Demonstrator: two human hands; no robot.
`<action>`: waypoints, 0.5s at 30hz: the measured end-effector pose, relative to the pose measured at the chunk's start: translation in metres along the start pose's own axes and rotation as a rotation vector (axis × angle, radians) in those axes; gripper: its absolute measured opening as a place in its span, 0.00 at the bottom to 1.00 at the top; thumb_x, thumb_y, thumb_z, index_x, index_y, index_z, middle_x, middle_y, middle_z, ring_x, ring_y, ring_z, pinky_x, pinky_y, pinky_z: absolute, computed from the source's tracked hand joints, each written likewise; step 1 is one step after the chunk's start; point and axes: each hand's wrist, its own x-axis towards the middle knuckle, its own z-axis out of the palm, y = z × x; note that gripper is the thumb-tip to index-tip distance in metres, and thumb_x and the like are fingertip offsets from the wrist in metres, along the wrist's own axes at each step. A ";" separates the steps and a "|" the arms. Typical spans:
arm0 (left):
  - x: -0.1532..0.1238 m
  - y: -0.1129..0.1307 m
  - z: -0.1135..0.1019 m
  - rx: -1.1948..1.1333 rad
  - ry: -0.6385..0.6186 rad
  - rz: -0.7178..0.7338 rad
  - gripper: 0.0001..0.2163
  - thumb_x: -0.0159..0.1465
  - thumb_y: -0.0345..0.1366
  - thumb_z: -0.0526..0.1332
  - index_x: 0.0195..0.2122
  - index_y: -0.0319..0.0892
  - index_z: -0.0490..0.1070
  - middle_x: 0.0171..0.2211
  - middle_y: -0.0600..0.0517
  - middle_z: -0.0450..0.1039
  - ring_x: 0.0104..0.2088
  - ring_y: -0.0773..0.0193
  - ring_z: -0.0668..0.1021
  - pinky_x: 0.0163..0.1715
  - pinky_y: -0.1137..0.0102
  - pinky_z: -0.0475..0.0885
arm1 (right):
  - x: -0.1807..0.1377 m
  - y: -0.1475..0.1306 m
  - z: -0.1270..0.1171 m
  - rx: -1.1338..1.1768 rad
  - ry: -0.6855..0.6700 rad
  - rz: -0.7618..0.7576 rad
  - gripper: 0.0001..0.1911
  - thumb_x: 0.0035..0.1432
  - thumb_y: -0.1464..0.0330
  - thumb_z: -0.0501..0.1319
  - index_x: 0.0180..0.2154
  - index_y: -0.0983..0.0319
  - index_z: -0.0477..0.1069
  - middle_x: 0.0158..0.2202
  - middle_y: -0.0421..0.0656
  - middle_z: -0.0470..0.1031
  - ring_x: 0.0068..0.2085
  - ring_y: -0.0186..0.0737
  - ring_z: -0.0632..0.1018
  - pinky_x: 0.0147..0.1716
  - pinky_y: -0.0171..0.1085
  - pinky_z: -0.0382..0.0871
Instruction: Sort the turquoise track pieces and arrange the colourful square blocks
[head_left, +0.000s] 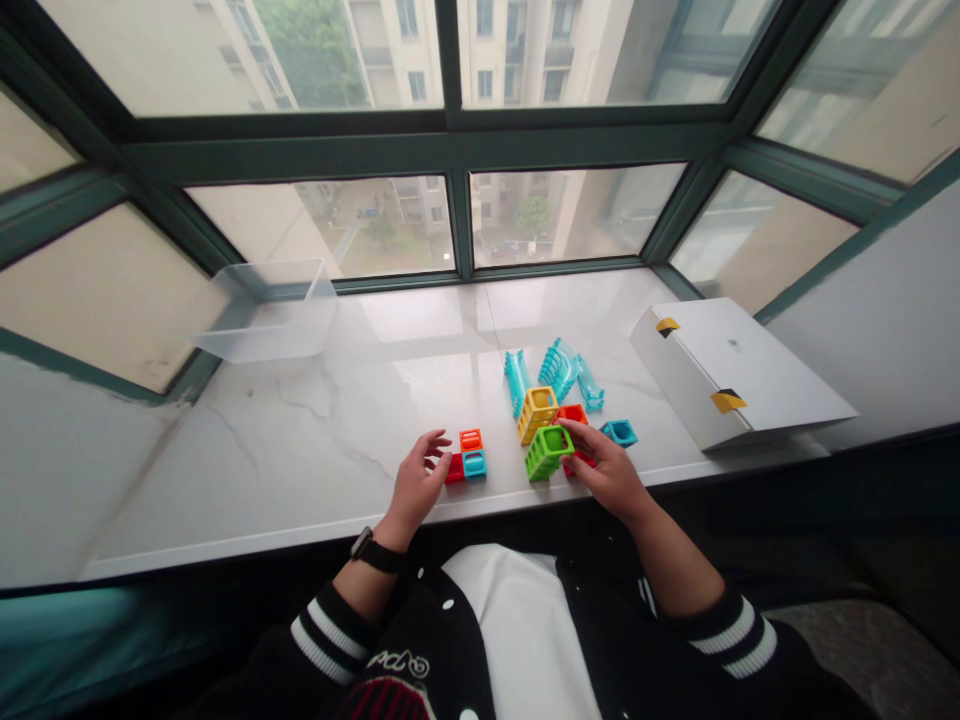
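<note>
My left hand (421,482) rests beside a small cluster of toy blocks, its fingertips at the red block (454,468); the fingers are apart. Joined or touching there are an orange-red block (471,440) and a blue block (474,463). Over on the right, my right hand (604,470) has its thumb and fingers on the right side of a green block (545,455). A yellow block (537,415) stands just behind the green one. Red blocks (571,414) are partly covered by the right hand, and a blue block (619,432) lies to its right.
Translucent turquoise track pieces (559,368) lie behind the blocks. A clear plastic bin (262,335) stands at the back left of the white marble sill (300,480). At the right is a white box (750,370) with yellow-black tape tabs. Windows (390,230) enclose the back.
</note>
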 end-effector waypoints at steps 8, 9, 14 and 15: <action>-0.009 -0.020 -0.005 -0.010 0.053 -0.029 0.17 0.68 0.43 0.62 0.56 0.46 0.71 0.49 0.46 0.80 0.47 0.58 0.81 0.41 0.64 0.78 | 0.000 0.010 -0.001 0.002 0.001 -0.007 0.27 0.65 0.61 0.67 0.64 0.55 0.71 0.63 0.49 0.76 0.60 0.53 0.80 0.62 0.53 0.76; -0.009 -0.020 -0.005 -0.008 0.055 -0.027 0.16 0.68 0.43 0.62 0.56 0.46 0.71 0.49 0.46 0.80 0.47 0.58 0.81 0.42 0.64 0.78 | 0.000 0.009 -0.001 0.004 -0.003 -0.005 0.27 0.65 0.61 0.67 0.64 0.55 0.71 0.63 0.49 0.76 0.60 0.53 0.80 0.61 0.52 0.76; -0.009 -0.023 -0.006 -0.001 0.062 -0.013 0.16 0.68 0.43 0.62 0.56 0.46 0.72 0.49 0.46 0.79 0.47 0.57 0.82 0.42 0.63 0.78 | 0.001 0.005 -0.003 -0.001 -0.015 -0.001 0.27 0.65 0.62 0.66 0.64 0.55 0.71 0.62 0.49 0.77 0.58 0.52 0.81 0.60 0.51 0.78; -0.009 -0.024 -0.005 0.002 0.060 -0.014 0.16 0.68 0.43 0.62 0.56 0.46 0.72 0.49 0.46 0.79 0.47 0.57 0.81 0.42 0.63 0.78 | 0.001 0.004 -0.003 -0.005 -0.012 -0.006 0.27 0.65 0.62 0.66 0.64 0.55 0.71 0.61 0.49 0.77 0.58 0.52 0.81 0.60 0.51 0.78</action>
